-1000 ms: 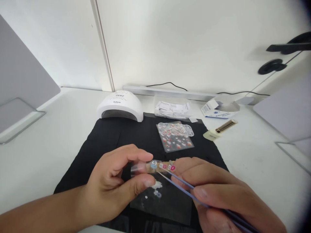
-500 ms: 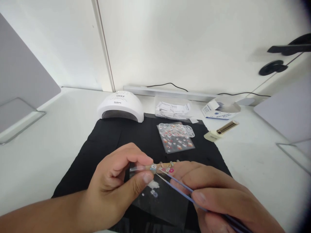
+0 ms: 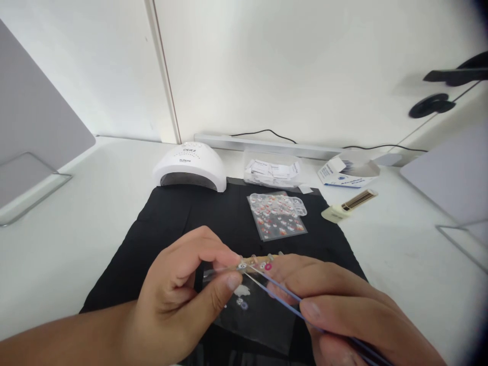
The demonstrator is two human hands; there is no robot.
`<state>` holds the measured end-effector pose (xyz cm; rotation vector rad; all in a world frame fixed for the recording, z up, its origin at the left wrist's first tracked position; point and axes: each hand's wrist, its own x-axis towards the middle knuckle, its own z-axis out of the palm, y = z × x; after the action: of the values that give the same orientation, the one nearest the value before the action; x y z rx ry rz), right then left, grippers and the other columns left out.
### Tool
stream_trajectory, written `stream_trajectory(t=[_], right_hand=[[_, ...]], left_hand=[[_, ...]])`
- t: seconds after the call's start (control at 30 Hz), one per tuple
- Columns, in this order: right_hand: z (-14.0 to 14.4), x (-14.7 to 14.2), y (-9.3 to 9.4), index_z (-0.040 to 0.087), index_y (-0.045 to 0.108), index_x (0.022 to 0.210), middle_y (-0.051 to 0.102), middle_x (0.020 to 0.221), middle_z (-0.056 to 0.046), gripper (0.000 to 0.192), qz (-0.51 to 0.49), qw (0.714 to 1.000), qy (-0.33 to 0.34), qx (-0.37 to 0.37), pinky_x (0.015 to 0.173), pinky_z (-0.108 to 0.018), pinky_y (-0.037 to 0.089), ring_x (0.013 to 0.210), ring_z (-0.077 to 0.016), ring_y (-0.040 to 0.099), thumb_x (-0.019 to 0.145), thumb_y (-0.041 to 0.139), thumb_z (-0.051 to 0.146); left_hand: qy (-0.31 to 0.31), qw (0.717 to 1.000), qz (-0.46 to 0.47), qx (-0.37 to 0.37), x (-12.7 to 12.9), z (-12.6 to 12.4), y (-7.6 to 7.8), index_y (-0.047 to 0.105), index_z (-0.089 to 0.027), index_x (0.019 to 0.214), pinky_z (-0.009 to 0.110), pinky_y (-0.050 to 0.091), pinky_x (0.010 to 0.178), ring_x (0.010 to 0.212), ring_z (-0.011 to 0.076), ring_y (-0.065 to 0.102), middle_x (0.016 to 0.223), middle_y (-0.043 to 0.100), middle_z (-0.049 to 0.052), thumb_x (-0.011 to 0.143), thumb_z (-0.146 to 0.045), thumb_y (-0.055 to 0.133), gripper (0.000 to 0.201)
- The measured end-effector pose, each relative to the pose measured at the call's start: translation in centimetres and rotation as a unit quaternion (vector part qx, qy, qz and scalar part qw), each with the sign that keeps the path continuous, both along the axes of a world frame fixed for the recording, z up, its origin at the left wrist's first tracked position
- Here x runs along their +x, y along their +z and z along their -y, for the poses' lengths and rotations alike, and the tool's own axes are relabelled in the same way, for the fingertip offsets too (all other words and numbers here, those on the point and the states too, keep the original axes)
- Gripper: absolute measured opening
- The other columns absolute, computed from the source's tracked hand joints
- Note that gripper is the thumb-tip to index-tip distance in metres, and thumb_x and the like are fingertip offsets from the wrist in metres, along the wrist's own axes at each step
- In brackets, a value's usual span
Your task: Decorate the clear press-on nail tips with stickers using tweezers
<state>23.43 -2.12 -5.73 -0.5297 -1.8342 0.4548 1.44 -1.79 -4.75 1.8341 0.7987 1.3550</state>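
1. The left hand [image 3: 179,300] pinches one end of a clear nail strip [image 3: 244,264] between thumb and forefinger, holding it level above the near part of the black mat [image 3: 171,218].
2. The strip carries small stickers, one blue-and-white and one pink, along its middle.
3. The right hand [image 3: 343,310] grips tweezers [image 3: 278,295] between thumb and fingers; the tips reach the strip just beside the left thumb. Whether the tips touch a sticker cannot be told.
4. The right fingertips [image 3: 280,264] also touch the strip's right end.
5. Below the strip, a clear film [image 3: 263,320] lies on the mat with a white sticker and a small blue one on it.
6. A sticker sheet [image 3: 277,214] lies flat further back on the mat, well apart from both hands.
7. A white nail lamp [image 3: 189,166] stands at the mat's far left edge on the table [image 3: 57,244].
8. Far right of the lamp: a pile of white sachets [image 3: 271,172], an open box [image 3: 345,174], and a pale bottle [image 3: 347,206] lying on its side.
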Motion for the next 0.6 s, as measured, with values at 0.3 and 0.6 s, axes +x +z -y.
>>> stream_trajectory(t=[0.3,0.6], right_hand=[[0.05,0.24,0.26,0.022,0.064,0.117,0.075,0.087,-0.008,0.025,0.003,1.0,0.019,0.006,0.076,-0.045,0.068,0.079,-0.0255,0.076,0.096,0.051,0.025],[-0.28,0.26,0.16,0.019,0.065,0.116,0.074,0.085,-0.008,0.026,0.005,0.999,0.029,0.016,0.078,-0.041,0.067,0.081,-0.0241,0.074,0.093,0.054,0.02]], left_hand=[[-0.012,1.0,-0.011,0.019,-0.14,-0.04,-0.02,0.063,-0.021,0.105,0.021,0.051,0.064,0.076,0.0116,0.06,0.087,0.061,0.001,0.088,-0.004,0.062,0.025],[-0.023,0.999,-0.015,0.03,-0.22,-0.1,0.02,0.064,-0.021,0.106,0.021,0.053,0.065,0.078,0.012,0.062,0.088,0.062,0.002,0.087,0.0,0.061,0.028]])
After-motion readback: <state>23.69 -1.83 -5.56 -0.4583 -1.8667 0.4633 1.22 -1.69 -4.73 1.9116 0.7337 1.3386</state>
